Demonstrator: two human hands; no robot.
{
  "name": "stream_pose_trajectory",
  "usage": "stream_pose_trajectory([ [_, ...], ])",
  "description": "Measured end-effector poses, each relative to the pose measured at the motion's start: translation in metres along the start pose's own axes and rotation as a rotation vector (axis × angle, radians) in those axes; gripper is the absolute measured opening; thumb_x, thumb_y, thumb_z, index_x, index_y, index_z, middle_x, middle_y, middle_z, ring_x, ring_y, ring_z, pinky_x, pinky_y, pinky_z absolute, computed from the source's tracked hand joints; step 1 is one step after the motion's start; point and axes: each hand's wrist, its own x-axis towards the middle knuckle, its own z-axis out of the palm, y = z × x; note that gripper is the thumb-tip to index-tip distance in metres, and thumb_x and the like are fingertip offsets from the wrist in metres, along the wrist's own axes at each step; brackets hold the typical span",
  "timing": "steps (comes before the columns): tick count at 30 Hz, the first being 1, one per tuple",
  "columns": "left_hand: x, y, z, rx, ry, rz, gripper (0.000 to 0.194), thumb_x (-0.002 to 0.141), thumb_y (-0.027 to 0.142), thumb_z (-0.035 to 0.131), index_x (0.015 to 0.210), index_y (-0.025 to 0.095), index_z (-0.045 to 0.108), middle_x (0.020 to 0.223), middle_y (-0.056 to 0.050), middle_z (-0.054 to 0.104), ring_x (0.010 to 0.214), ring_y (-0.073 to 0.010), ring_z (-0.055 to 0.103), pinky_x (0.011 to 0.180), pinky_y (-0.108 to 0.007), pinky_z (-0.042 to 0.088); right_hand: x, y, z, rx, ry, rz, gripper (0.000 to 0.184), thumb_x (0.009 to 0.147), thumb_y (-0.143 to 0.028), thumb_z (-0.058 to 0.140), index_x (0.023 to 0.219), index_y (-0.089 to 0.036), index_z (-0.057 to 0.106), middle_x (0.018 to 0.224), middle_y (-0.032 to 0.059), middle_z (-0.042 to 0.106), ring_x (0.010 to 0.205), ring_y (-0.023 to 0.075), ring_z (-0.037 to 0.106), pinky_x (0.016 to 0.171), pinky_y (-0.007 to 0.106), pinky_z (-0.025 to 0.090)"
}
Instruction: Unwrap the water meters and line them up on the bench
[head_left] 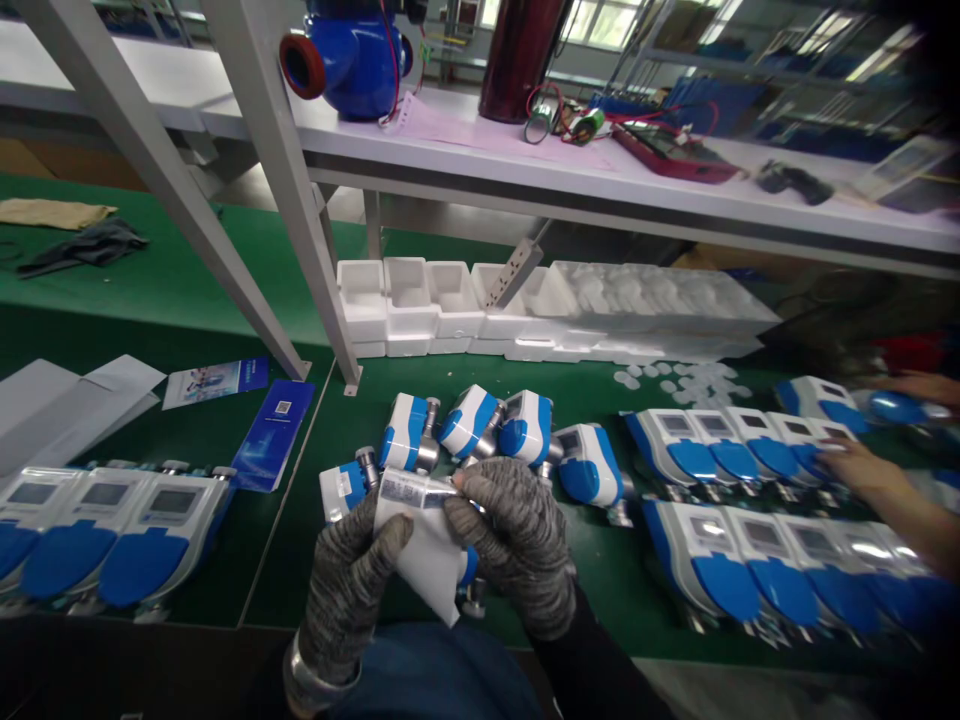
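Pinching a white paper (429, 556) are the gloved left hand (351, 568), at its left edge, and the gloved right hand (519, 535), by its top corner — up over the green table (600, 575), near blue-and-white meters (406, 432).

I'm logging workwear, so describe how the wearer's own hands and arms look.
The left hand wears a knitted glove in mottled grey and black, with a shiny silvery band around the wrist. The right hand wears a matching glove, and a plain black sleeve covers that forearm. No clear marking shows on either glove.
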Motion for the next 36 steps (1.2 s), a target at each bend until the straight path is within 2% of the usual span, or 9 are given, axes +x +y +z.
stream_pose_trajectory([
  [5,0.007,-0.002,0.003,-0.067,-0.025,-0.101,0.036,0.075,0.043,0.075,0.102,0.02,0.074,0.114,-0.006,0.071,0.107,-0.0284,0.065,0.094,-0.04,0.054,0.008,0.007,-0.007,-0.12,-0.043,-0.185,0.042,0.075,-0.006,0.073,0.115,-0.015,0.059,0.104,0.0085,0.069,0.104,0.0191,0.062,0.091,0.039,0.051],
  [9,0.01,0.007,0.006,-0.003,0.046,-0.04,0.032,0.069,0.045,0.076,0.09,0.021,0.077,0.106,-0.005,0.074,0.104,-0.029,0.066,0.092,-0.037,0.056,0.007,0.014,-0.01,-0.159,-0.117,-0.212,0.044,0.076,-0.009,0.074,0.118,-0.014,0.06,0.111,0.0103,0.068,0.11,0.0215,0.06,0.096,0.043,0.05],
  [11,0.01,0.011,0.007,0.007,0.016,-0.023,0.031,0.071,0.045,0.074,0.09,0.021,0.078,0.104,-0.004,0.074,0.102,-0.0281,0.067,0.092,-0.036,0.055,0.005,0.017,-0.008,-0.091,-0.112,-0.142,0.045,0.078,-0.008,0.071,0.12,-0.016,0.059,0.113,0.0086,0.067,0.111,0.0212,0.06,0.096,0.043,0.05],
  [15,0.01,0.01,0.009,-0.019,-0.032,-0.029,0.033,0.078,0.042,0.072,0.105,0.023,0.074,0.111,-0.001,0.072,0.108,-0.0245,0.065,0.094,-0.033,0.054,0.002,0.017,0.0,0.085,-0.033,0.155,0.034,0.082,-0.008,0.067,0.113,-0.022,0.062,0.109,0.0037,0.067,0.105,0.0162,0.062,0.091,0.035,0.054],
  [19,0.011,0.005,0.011,0.017,0.005,-0.008,0.038,0.078,0.043,0.073,0.108,0.02,0.072,0.117,-0.004,0.07,0.11,-0.0254,0.064,0.095,-0.033,0.053,0.001,0.015,0.004,0.087,-0.006,0.198,0.025,0.082,-0.009,0.068,0.103,-0.022,0.065,0.101,0.0016,0.068,0.1,0.0147,0.063,0.09,0.033,0.053],
  [26,0.01,0.011,0.012,0.029,0.069,-0.02,0.032,0.071,0.048,0.074,0.087,0.02,0.077,0.103,-0.006,0.074,0.1,-0.0286,0.068,0.089,-0.037,0.056,0.003,0.016,0.002,-0.083,-0.031,-0.11,0.036,0.077,-0.003,0.07,0.109,-0.017,0.062,0.105,0.007,0.069,0.103,0.0186,0.063,0.09,0.039,0.052],
  [30,0.01,0.01,0.011,0.017,0.064,-0.012,0.03,0.073,0.046,0.072,0.088,0.021,0.077,0.101,-0.006,0.075,0.099,-0.0269,0.068,0.091,-0.037,0.056,0.002,0.018,-0.001,-0.178,-0.114,-0.214,0.04,0.077,-0.008,0.071,0.115,-0.014,0.061,0.109,0.0103,0.068,0.108,0.0216,0.061,0.093,0.043,0.05],
  [33,0.011,0.008,0.011,0.013,0.063,0.011,0.028,0.075,0.043,0.072,0.091,0.021,0.077,0.104,-0.005,0.074,0.1,-0.0248,0.068,0.092,-0.034,0.055,0.001,0.021,0.001,-0.108,-0.118,-0.152,0.039,0.079,-0.009,0.07,0.116,-0.015,0.061,0.114,0.0102,0.067,0.111,0.0227,0.06,0.097,0.047,0.049],
  [36,0.012,0.006,0.011,-0.005,0.087,-0.004,0.031,0.073,0.044,0.073,0.091,0.018,0.076,0.105,-0.007,0.074,0.099,-0.0266,0.068,0.09,-0.036,0.055,0.001,0.021,0.007,0.023,-0.089,0.013,0.032,0.079,-0.007,0.068,0.109,-0.019,0.063,0.12,0.0083,0.064,0.117,0.0228,0.057,0.102,0.048,0.046],
])
